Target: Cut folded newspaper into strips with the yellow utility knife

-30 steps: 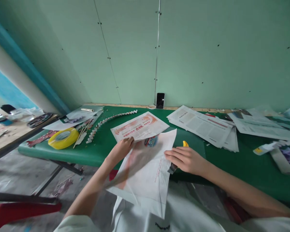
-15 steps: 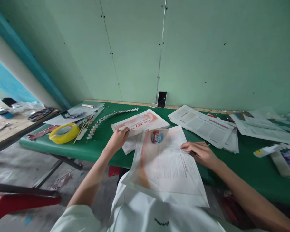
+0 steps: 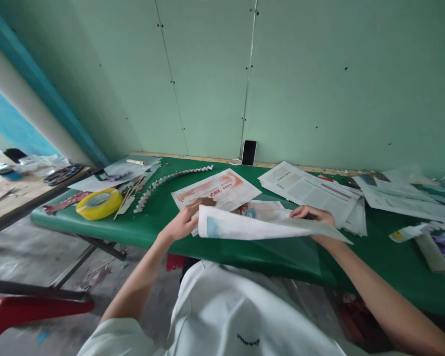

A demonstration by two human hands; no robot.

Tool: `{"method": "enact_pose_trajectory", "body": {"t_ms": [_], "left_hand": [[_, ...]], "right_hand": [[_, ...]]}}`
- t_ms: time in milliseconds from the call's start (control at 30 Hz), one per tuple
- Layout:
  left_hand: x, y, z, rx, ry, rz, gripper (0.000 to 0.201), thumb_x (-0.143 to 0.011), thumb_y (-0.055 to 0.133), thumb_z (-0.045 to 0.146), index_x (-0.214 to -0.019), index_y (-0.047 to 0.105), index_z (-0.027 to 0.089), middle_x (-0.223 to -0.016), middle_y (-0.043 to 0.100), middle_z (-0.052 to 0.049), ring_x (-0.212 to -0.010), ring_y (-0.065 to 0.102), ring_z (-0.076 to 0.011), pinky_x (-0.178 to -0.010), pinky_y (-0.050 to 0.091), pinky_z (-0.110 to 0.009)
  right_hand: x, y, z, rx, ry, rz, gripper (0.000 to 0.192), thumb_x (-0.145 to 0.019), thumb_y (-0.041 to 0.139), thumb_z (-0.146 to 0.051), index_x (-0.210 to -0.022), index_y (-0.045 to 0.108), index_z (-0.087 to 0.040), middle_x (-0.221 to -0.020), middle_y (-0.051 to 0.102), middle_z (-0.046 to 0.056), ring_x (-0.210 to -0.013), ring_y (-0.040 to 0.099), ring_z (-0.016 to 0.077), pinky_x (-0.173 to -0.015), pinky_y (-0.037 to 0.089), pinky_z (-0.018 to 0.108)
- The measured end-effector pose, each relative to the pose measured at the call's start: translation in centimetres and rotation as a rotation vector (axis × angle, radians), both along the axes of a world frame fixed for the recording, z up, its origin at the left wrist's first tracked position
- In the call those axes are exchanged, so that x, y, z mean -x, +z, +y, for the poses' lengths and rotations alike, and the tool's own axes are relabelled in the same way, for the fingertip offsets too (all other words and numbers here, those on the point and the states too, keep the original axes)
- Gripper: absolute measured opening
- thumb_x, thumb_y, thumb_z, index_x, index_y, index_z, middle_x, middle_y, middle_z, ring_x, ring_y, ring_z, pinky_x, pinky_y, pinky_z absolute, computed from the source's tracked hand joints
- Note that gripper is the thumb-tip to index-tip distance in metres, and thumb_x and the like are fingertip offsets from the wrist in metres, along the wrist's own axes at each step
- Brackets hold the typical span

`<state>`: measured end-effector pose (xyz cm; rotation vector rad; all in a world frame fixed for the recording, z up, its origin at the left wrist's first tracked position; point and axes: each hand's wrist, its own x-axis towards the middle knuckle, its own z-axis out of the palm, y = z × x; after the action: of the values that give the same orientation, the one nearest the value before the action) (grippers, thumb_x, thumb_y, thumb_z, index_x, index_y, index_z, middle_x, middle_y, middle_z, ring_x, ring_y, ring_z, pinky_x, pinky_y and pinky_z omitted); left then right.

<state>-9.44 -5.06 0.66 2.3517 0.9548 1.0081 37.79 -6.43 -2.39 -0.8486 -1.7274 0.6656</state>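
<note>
Both hands grasp one printed sheet point(image 3: 259, 228) held nearly flat above the green table point(image 3: 356, 247): left hand point(image 3: 183, 222) pinches its edge at 9 o'clock, right hand point(image 3: 313, 217) holds the edge at 3 o'clock. At 12 o'clock lies an orange-printed leaflet point(image 3: 217, 190); at 10 o'clock, a yellow tape roll point(image 3: 98, 203).

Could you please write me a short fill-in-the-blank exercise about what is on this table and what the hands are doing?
1. The left hand and right hand both hold a sheet of printed ____.
2. The roll of wide tape near the table's left end is ____ in colour.
3. The black phone leans against the ____.
4. The table's cloth cover is ____.

Missing words: paper; yellow; wall; green
</note>
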Motion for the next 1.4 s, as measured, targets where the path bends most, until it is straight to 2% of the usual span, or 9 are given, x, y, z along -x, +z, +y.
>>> {"method": "enact_pose_trajectory", "body": {"t_ms": [100, 167, 367, 500, 700, 867, 1100, 1233, 1400], "left_hand": [[-0.8, 0.8, -1.6, 0.035, -0.121, -0.116, 0.078, -0.106, 0.041, 0.085, -0.124, 0.078, 0.019, -0.107, 0.08, -0.017, -0.111, 0.075, -0.0362, -0.097, 0.063, -0.044], [-1.6, 1.3, -2.4, 0.046, -0.133, -0.1, 0.066, -0.103, 0.057, 0.08, -0.109, 0.078, 0.017, -0.093, 0.078, -0.011, -0.091, 0.074, -0.0288, -0.083, 0.062, -0.036], [-3.2, 2.1, -4.1, 0.027, 0.074, -0.221, 0.049, -0.108, 0.066, 0.059, -0.08, 0.067, 0.019, -0.062, 0.06, 0.001, -0.056, 0.054, -0.0134, -0.055, 0.046, -0.024], [-3.1, 4.2, -4.5, 0.048, 0.284, -0.422, 0.044, -0.101, 0.074, 0.064, -0.098, 0.071, 0.02, -0.067, 0.063, 0.002, -0.056, 0.055, -0.0136, -0.05, 0.042, -0.022], [-3.1, 7.4, 0.5, 0.051, 0.364, -0.474, 0.048, -0.106, 0.065, 0.066, -0.126, 0.067, 0.023, -0.077, 0.071, 0.001, -0.058, 0.06, -0.0126, -0.051, 0.043, -0.02], [-1.9, 3.7, 5.7, 0.066, 0.319, -0.282, 0.058, -0.107, 0.062, 0.059, -0.149, 0.054, 0.021, -0.13, 0.077, -0.016, -0.105, 0.078, -0.0247, -0.083, 0.064, -0.033], [1.4, -3.7, 5.3, 0.225, 0.06, 0.314, 0.05, -0.093, 0.077, 0.036, -0.141, 0.072, 0.024, -0.155, 0.069, -0.014, -0.144, 0.065, -0.0328, -0.124, 0.052, -0.05], [2.4, -5.5, 5.4, 0.298, -0.017, 0.307, 0.053, -0.093, 0.076, 0.031, -0.145, 0.073, 0.023, -0.167, 0.058, -0.013, -0.155, 0.056, -0.0319, -0.13, 0.044, -0.05], [2.4, -5.8, 6.1, 0.305, 0.021, 0.262, 0.041, -0.095, 0.074, 0.035, -0.134, 0.081, 0.024, -0.158, 0.066, -0.013, -0.147, 0.065, -0.0317, -0.123, 0.053, -0.047]], "right_hand": [[0.0, -0.7, 0.9, -0.02, -0.015, 0.037, 0.038, -0.082, 0.094, -0.056, -0.073, 0.074, -0.024, -0.085, 0.081, 0.012, -0.075, 0.076, 0.0292, -0.064, 0.059, 0.038], [0.0, -0.7, 1.1, -0.01, -0.016, 0.044, 0.035, -0.081, 0.095, -0.052, -0.073, 0.075, -0.025, -0.086, 0.082, 0.012, -0.077, 0.076, 0.0299, -0.065, 0.059, 0.039], [0.8, 1.2, -0.9, 0.167, -0.029, -0.011, 0.029, -0.082, 0.09, -0.053, -0.08, 0.081, -0.025, -0.082, 0.082, 0.008, -0.073, 0.077, 0.0291, -0.064, 0.062, 0.038], [2.9, 2.8, -3.6, 0.358, -0.084, -0.094, 0.053, -0.085, 0.09, -0.053, -0.052, 0.058, -0.027, -0.042, 0.056, 0.0, -0.04, 0.057, 0.02, -0.047, 0.054, 0.034], [7.2, 4.6, -3.6, 0.565, -0.128, 0.205, 0.052, -0.074, 0.099, -0.062, -0.065, 0.065, -0.023, -0.047, 0.056, 0.0, -0.034, 0.044, 0.0133, -0.034, 0.038, 0.03], [7.0, 3.7, -0.7, 0.648, -0.264, 0.364, 0.063, -0.062, 0.104, -0.063, -0.06, 0.054, -0.024, -0.045, 0.049, -0.004, -0.039, 0.043, 0.0104, -0.035, 0.033, 0.025], [2.7, 0.3, -0.9, 0.773, -0.349, 0.308, 0.06, -0.061, 0.103, -0.056, -0.062, 0.052, -0.024, -0.045, 0.051, -0.003, -0.04, 0.042, 0.0098, -0.035, 0.03, 0.022], [0.3, -0.9, -1.6, 0.863, -0.341, 0.276, 0.056, -0.062, 0.103, -0.049, -0.067, 0.054, -0.023, -0.048, 0.05, -0.005, -0.041, 0.041, 0.008, -0.035, 0.03, 0.02], [-1.6, -2.0, -1.6, 0.867, -0.371, 0.327, 0.052, -0.063, 0.103, -0.046, -0.07, 0.058, -0.023, -0.049, 0.05, -0.006, -0.04, 0.043, 0.0095, -0.034, 0.033, 0.021]]}}
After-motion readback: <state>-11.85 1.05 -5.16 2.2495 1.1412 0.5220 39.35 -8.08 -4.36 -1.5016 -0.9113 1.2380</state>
